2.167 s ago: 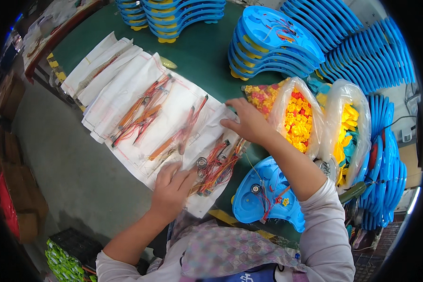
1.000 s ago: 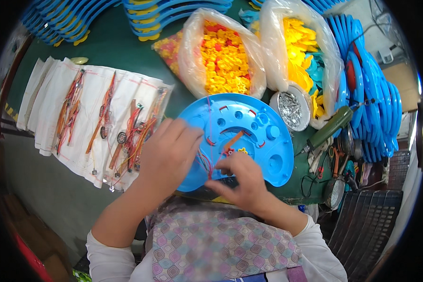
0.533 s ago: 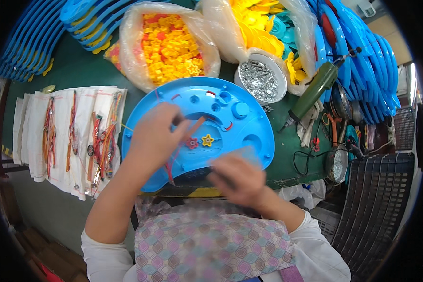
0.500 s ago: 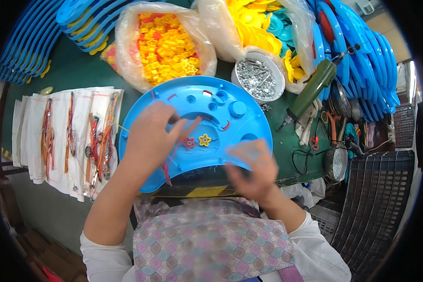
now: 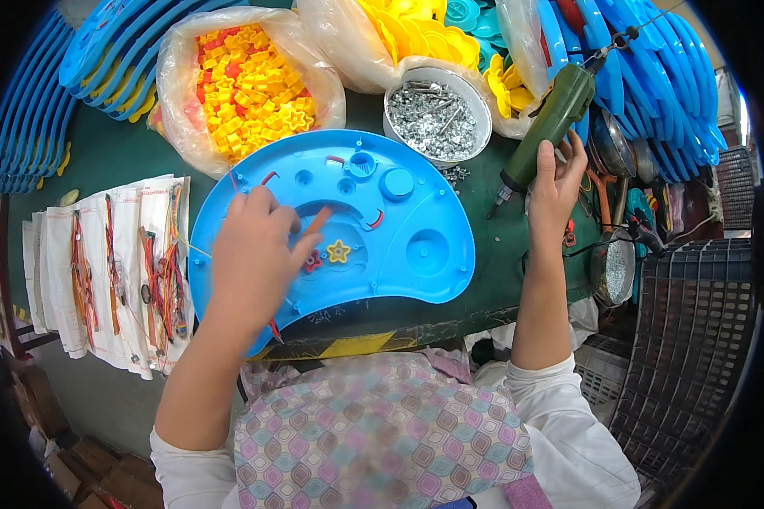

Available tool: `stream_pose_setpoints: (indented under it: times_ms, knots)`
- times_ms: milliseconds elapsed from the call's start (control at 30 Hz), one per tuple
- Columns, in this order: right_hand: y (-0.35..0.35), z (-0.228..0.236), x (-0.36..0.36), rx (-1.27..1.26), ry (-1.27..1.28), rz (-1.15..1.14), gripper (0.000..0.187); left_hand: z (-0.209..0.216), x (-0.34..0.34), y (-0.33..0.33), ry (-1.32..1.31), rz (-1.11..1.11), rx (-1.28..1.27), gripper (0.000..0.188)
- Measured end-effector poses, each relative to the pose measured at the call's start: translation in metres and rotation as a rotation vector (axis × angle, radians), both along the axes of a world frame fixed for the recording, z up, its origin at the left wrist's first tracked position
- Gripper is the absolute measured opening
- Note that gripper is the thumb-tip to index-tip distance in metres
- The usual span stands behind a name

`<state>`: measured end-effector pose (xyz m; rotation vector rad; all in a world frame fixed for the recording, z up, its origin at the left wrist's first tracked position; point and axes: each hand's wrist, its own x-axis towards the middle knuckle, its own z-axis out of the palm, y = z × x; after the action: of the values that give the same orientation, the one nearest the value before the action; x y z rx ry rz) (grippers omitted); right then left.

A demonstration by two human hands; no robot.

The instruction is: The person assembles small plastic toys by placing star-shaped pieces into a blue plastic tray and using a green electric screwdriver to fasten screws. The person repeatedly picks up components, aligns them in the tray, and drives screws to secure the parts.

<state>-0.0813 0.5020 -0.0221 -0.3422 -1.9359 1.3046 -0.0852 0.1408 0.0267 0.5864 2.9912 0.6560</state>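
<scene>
A blue curved plastic panel [image 5: 373,284] lies on the table before me, with posts, round recesses, red wires, and a yellow star piece [image 5: 338,252] beside a red one [image 5: 313,260] in it. My left hand [image 5: 253,250] rests over its left part, thumb spread toward the star pieces; its other fingers bend down and their tips are hidden. A thin yellow wire runs from under this hand to the left. To the right of the panel, my right hand [image 5: 558,182] has thumb and fingers around the lower body of a green electric screwdriver [image 5: 556,110], its bit pointing down-left.
Behind the panel stand a bag of yellow and red star pieces [image 5: 255,106] and a white tub of screws [image 5: 437,119]. White cloth with wire bundles [image 5: 132,263] lies left. Blue panels [image 5: 645,93] lean at back right; a black crate [image 5: 688,339] stands right.
My right hand has left the panel's right edge and reached up and right to the electric screwdriver. My left hand stays over the panel's left part. The whole view has shifted slightly.
</scene>
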Motion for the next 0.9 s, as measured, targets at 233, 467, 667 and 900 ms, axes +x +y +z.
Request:
stream_pose_setpoints:
  times_ms: [233,467,667,900]
  knots:
    - [-0.004,-0.002,-0.014,-0.254,-0.036,0.229,0.041,0.010,-0.004,-0.006,-0.341,0.135,0.491,0.014]
    - [-0.030,0.056,0.010,-0.182,-0.056,0.189,0.045,0.004,0.012,-0.015,-0.419,0.047,0.590,0.016]
    - [-0.063,0.092,0.035,-0.492,0.331,0.617,0.072,-0.006,0.024,-0.008,-0.070,-0.127,0.384,0.018]
    - [-0.127,0.075,0.053,-0.995,0.218,1.178,0.094,-0.030,0.017,-0.012,0.145,-0.240,0.228,0.019]
